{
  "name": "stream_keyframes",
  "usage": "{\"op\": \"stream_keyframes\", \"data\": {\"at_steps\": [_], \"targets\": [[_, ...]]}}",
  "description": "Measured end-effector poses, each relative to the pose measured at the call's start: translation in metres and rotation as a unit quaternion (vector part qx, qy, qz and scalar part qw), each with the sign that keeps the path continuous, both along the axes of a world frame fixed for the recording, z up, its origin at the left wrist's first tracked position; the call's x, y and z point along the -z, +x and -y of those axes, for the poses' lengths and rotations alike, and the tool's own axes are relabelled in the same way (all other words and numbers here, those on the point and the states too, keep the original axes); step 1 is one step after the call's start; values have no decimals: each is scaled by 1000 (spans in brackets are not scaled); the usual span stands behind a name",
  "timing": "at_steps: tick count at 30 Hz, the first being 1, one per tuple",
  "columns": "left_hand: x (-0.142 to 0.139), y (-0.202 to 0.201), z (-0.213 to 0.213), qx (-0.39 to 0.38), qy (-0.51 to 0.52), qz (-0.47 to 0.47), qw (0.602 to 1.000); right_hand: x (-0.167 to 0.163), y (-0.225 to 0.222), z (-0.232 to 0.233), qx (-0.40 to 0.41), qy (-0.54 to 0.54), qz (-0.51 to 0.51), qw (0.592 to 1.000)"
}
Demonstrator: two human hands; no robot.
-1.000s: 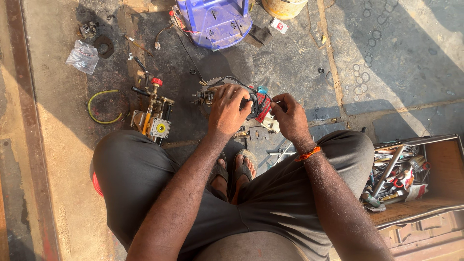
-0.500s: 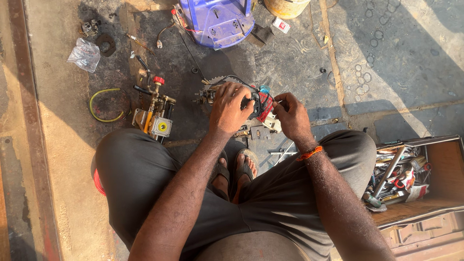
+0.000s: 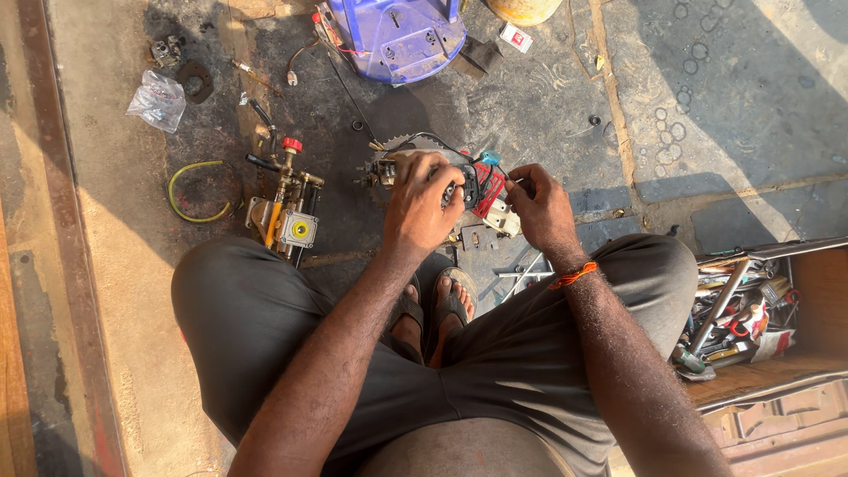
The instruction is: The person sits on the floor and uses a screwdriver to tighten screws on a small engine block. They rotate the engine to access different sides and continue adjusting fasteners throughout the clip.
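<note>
— Where's the engine part (image 3: pixel 459 190)?
— On the ground just in front of the sandals (image 3: pixel 437 309), right of the brass pump (image 3: pixel 284 208).
— And the hands?
— The left hand (image 3: pixel 422 205) lies over the top of the part, fingers curled around it. The right hand (image 3: pixel 541 208) pinches something small at the part's red end; I can't tell what.
— Anything else nearby?
— A wooden toolbox (image 3: pixel 751 309) far right of the part, a blue stool (image 3: pixel 397 35) beyond it.

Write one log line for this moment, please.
left hand: grips small engine part | right hand: pinches its wire | ground: brass pump, blue stool | toolbox: right
</note>
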State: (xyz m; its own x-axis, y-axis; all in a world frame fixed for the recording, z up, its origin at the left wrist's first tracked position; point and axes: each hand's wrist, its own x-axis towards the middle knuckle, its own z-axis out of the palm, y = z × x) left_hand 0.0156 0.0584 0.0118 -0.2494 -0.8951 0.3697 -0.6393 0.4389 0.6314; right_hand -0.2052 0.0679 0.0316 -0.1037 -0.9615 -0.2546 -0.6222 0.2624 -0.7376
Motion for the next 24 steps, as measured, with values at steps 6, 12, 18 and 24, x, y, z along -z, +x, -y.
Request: {"op": "stream_keyframes", "data": {"at_steps": [6, 12, 18, 24], "targets": [[5, 3, -7, 20, -10, -6, 1000, 1, -3, -2, 5, 13, 7, 1000], [6, 4, -10, 22, -18, -4, 1000, -3, -4, -3, 6, 10, 1, 1000], [8, 0, -13, 10, -43, 19, 999, -6, -1, -5, 4, 7, 0, 1000], [11, -1, -12, 5, -61, 33, 998, -8, 1, -5, 3, 9, 1, 1000]]}}
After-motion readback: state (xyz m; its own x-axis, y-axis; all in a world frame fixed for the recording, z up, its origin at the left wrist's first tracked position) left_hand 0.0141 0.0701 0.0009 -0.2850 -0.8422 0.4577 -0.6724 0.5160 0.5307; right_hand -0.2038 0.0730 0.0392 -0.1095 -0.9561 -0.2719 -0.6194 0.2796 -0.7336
